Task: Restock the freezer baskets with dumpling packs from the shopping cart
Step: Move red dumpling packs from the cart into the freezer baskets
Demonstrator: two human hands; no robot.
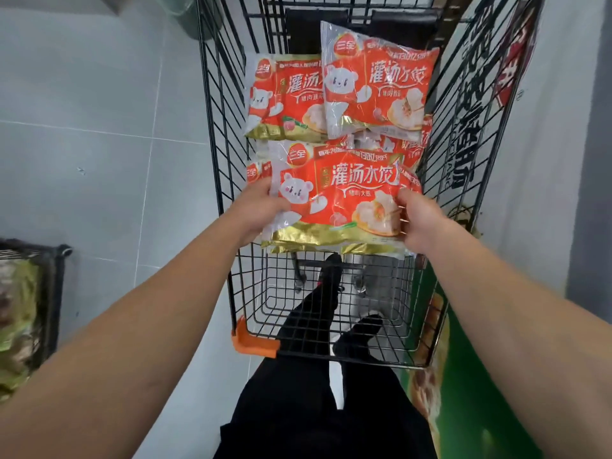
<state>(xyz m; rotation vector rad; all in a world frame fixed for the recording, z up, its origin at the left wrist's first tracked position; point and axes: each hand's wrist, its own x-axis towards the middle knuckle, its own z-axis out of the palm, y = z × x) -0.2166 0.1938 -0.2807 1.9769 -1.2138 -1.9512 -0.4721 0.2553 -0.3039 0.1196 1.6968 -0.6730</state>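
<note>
A black wire shopping cart (pixel 218 134) stands in front of me with several red and gold dumpling packs in it. The nearest dumpling pack (pixel 341 200) is held over the cart between both hands. My left hand (pixel 258 210) grips its left edge, thumb on top. My right hand (pixel 417 220) grips its right edge. More packs lie under it. Farther back, one pack (pixel 284 97) lies at the left and another pack (pixel 377 81) leans against the cart's right side.
A black wire basket (pixel 49 293) with greenish packs sits at the left edge. A green cabinet front (pixel 470 376) with food pictures runs along the right. Grey floor tiles lie to the left. My black trousers and shoes show through the cart's near end.
</note>
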